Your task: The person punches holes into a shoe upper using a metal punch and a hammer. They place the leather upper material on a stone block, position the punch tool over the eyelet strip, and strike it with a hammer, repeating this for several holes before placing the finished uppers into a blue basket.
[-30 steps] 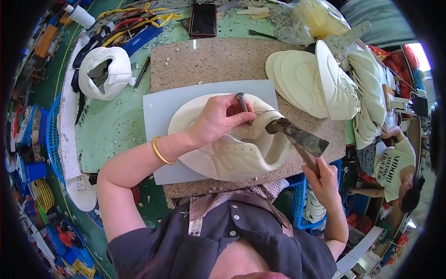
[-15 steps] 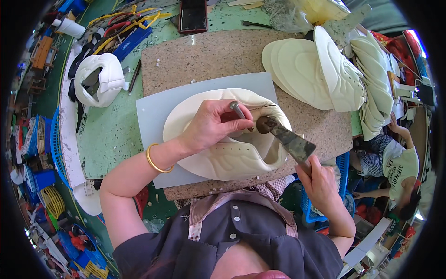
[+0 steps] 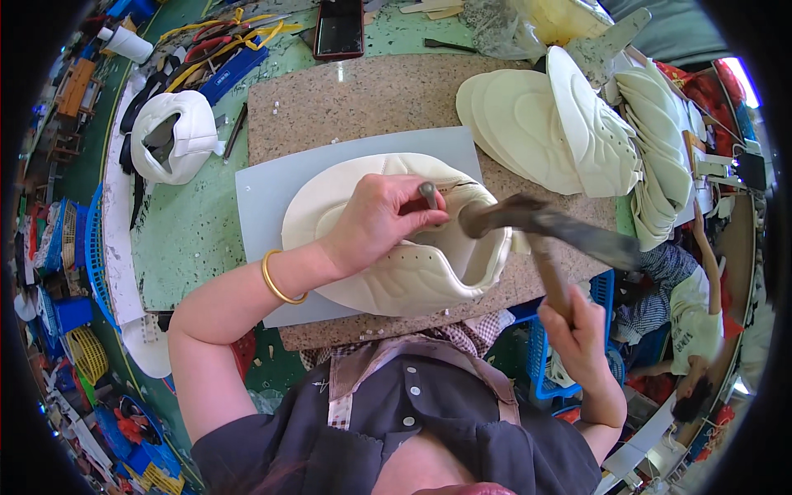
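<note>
My left hand (image 3: 371, 221) pinches a short metal punch (image 3: 427, 194) over the edge of a cream-white shoe upper (image 3: 392, 285). The punch's lower tip is hidden behind my fingers. Small holes run along the near flap of the upper, which lies on a grey board (image 3: 262, 219). My right hand (image 3: 577, 334) is closed round the handle of a hammer (image 3: 549, 216). Its head, smeared by motion at the right end, hangs above the right part of the upper, to the right of the punch.
The board rests on a speckled stone slab (image 3: 330, 107). Stacked cream uppers (image 3: 536, 124) lie at the far right, a white sewn upper (image 3: 177, 136) at the left. A phone (image 3: 339, 29) and scissors (image 3: 206, 45) lie at the back. Another person (image 3: 697, 305) is at the right.
The hammer has swung right and lifted, its head turning away from the punch. My right hand has shifted slightly right and lower. My left hand keeps the punch, which now stands more upright.
</note>
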Demonstrator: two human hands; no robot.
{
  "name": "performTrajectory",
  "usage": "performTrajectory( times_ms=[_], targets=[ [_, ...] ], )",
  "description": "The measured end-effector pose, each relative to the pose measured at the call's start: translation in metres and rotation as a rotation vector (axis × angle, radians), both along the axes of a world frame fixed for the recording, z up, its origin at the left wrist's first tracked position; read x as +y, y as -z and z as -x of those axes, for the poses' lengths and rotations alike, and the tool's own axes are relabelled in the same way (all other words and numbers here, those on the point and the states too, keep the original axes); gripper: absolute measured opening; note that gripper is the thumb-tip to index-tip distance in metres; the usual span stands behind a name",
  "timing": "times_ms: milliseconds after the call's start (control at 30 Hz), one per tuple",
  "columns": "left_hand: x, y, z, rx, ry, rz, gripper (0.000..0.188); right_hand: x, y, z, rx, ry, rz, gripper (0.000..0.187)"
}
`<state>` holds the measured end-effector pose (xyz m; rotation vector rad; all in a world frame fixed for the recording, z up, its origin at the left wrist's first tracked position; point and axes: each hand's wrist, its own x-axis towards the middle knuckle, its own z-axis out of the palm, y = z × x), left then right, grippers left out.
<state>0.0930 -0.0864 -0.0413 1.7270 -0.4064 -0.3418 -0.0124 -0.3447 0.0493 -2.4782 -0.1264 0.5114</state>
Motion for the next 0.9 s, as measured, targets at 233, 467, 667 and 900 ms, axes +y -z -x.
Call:
performTrajectory(
  times_ms=[233, 467, 667, 900],
  targets=[
    [-0.008, -0.008, 0.001, -0.673, 0.097, -0.272, 0.008, -0.005, -0.004, 0.006, -0.674, -0.191, 0.202, 0.008],
    [0.016, -0.005, -0.013, 0.286, 0.048, 0.150, 0.010, -0.001, 0.018, 0.002, -0.150, -0.003, 0.052, 0.023],
    [0.017, -0.006, -0.009, 0.073, 0.091, -0.003, 0.011, -0.007, 0.019, 0.000, -0.171, 0.019, -0.010, 0.011],
    [0.008, -0.012, 0.005, -0.624, 0.079, -0.301, 0.013, -0.008, 0.009, 0.007, -0.549, -0.085, 0.067, 0.010]
  ],
)
